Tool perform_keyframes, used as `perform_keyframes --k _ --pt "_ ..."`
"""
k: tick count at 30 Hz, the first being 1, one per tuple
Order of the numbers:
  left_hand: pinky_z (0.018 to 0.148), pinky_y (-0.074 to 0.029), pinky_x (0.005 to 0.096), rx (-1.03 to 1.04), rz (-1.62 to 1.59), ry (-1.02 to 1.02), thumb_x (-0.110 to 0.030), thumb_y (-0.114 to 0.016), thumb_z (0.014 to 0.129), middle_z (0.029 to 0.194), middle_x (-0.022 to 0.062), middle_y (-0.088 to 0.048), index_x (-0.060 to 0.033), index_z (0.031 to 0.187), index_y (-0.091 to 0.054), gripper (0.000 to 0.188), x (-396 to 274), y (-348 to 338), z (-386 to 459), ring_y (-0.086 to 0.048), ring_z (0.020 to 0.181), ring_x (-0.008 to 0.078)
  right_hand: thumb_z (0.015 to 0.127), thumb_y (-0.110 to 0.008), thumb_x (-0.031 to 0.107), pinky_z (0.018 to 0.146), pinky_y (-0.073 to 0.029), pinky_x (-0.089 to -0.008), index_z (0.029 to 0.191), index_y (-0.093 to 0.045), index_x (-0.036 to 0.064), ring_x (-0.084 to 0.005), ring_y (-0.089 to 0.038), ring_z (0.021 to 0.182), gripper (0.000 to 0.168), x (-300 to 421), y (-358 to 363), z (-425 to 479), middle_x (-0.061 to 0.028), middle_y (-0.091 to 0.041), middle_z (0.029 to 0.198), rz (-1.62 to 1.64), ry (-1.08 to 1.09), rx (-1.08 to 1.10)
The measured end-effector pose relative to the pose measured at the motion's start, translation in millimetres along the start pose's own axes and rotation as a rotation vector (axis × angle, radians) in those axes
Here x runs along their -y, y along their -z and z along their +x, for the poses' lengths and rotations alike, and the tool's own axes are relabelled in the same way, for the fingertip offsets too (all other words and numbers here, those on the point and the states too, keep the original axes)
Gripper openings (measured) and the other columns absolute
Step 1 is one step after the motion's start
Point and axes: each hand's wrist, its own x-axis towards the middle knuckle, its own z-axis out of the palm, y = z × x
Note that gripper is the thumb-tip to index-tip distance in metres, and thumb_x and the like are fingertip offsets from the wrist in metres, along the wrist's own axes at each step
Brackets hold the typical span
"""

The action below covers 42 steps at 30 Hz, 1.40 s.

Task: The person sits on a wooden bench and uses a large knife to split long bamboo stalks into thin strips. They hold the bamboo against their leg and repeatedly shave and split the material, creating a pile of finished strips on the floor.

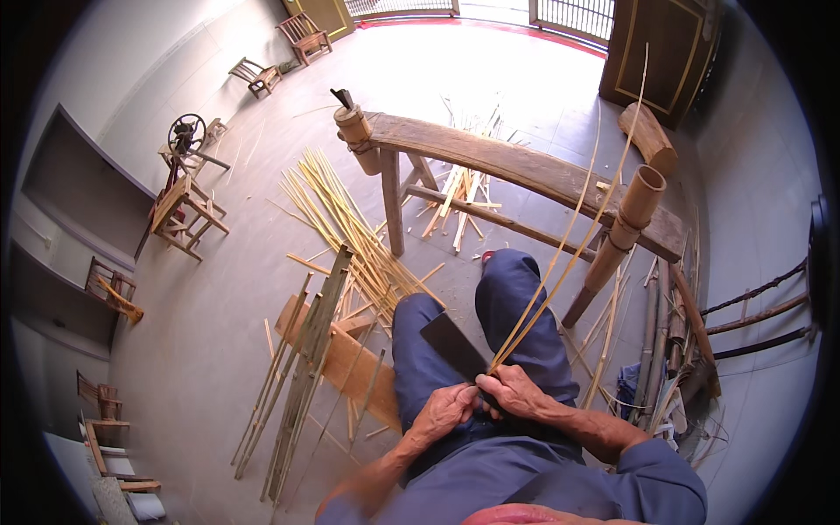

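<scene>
Both of my hands meet low over my lap, between my knees. My right hand [515, 392] is closed at the base of a broad, dark knife blade [453, 344]; the handle is mostly hidden under it. Two long, thin bamboo strips [558, 262] rise from beside its thumb and slant far up to the right, passing in front of the bench. My left hand [449, 408] pinches close against the blade's base, its fingertips touching those of the right. The strips' near end is hidden among the fingers.
A wooden bench [472, 147] stands ahead, with bamboo tubes [633, 203] tied to its ends. Split bamboo strips [348, 230] lie heaped on the floor. Green bamboo slats [308, 367] rest across a low plank [361, 374] at left. Bamboo poles [650, 341] lean at right.
</scene>
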Motion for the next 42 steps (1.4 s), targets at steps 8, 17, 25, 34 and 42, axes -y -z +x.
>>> perform_keyframes --k 8,17,25,34,42 --pt "0.056 -0.043 0.0273 -0.023 0.097 0.033 -0.047 -0.042 0.106 0.067 0.0025 -0.057 -0.0039 0.086 -0.057 0.050 5.3 -10.7 9.6 -0.052 0.057 0.0119 0.081 -0.060 0.012 0.053 -0.053 -0.0333 0.098 -0.060 -0.007 -0.0190 -0.066 0.057 0.026 -55.6 -5.5 15.2 -0.0126 -0.066 0.069 -0.439 0.396 -0.334" --pt "0.046 -0.034 0.0172 0.281 -0.447 0.127 -0.038 -0.053 0.104 0.066 -0.0019 -0.054 -0.0070 0.098 -0.059 0.032 4.3 8.9 8.9 -0.042 0.048 0.0036 0.086 -0.050 0.002 0.050 -0.053 -0.0306 0.103 -0.055 -0.007 -0.0184 -0.063 0.055 0.020 7.7 19.8 -11.7 -0.0140 -0.065 0.074 0.241 0.002 -0.180" --pt "0.044 -0.029 0.0204 0.281 -0.798 -0.175 -0.038 -0.058 0.101 0.062 -0.0009 -0.048 -0.0058 0.095 -0.058 0.033 -13.0 12.9 27.7 -0.038 0.048 0.0061 0.088 -0.052 0.014 0.049 -0.054 -0.0333 0.097 -0.048 -0.002 -0.0199 -0.061 0.052 0.018 -25.2 56.8 -24.6 -0.0138 -0.062 0.068 0.442 0.299 -0.645" --pt "0.045 -0.030 0.0241 0.299 -0.923 -0.344 -0.043 -0.060 0.098 0.059 0.0003 -0.046 -0.0079 0.092 -0.057 0.035 -32.9 11.2 51.6 -0.038 0.047 0.0089 0.088 -0.051 0.015 0.048 -0.053 -0.0337 0.096 -0.049 -0.002 -0.0202 -0.061 0.051 0.019 -19.9 63.3 -17.4 -0.0141 -0.062 0.068 0.366 0.161 -0.584" --pt "0.049 -0.035 0.0253 0.124 -1.091 -0.486 -0.037 -0.053 0.103 0.062 0.0026 -0.051 -0.0089 0.097 -0.056 0.029 -43.3 21.1 96.0 -0.042 0.047 0.0108 0.088 -0.051 0.016 0.047 -0.053 -0.0339 0.089 -0.052 -0.003 -0.0205 -0.061 0.050 0.019 -16.2 76.0 -19.3 -0.0138 -0.062 0.066 0.351 0.112 -0.575"
